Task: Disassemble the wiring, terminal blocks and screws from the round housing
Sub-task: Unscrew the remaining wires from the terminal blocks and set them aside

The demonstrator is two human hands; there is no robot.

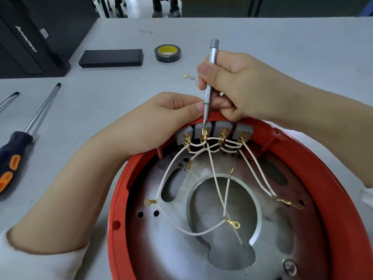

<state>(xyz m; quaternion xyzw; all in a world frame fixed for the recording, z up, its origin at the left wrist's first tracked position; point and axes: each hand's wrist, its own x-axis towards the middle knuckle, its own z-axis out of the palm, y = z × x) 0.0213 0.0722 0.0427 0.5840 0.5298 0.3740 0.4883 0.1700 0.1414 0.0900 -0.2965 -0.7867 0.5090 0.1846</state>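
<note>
- Red round housing [343, 229] nearest, white wires [173, 164] loose inside.
- Left hand [161, 118] curled over rim beside grey terminal blocks [202, 129].
- Right hand [238, 85] gripping silver screwdriver [210, 77], tip on second block.

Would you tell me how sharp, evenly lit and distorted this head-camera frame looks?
Head view: soft even light, faint shadows under the hands; wide-angle bending curves the table edge and stretches the red housing; silver screwdriver and terminal blocks sharp; slight glare on the metal plate.
</note>
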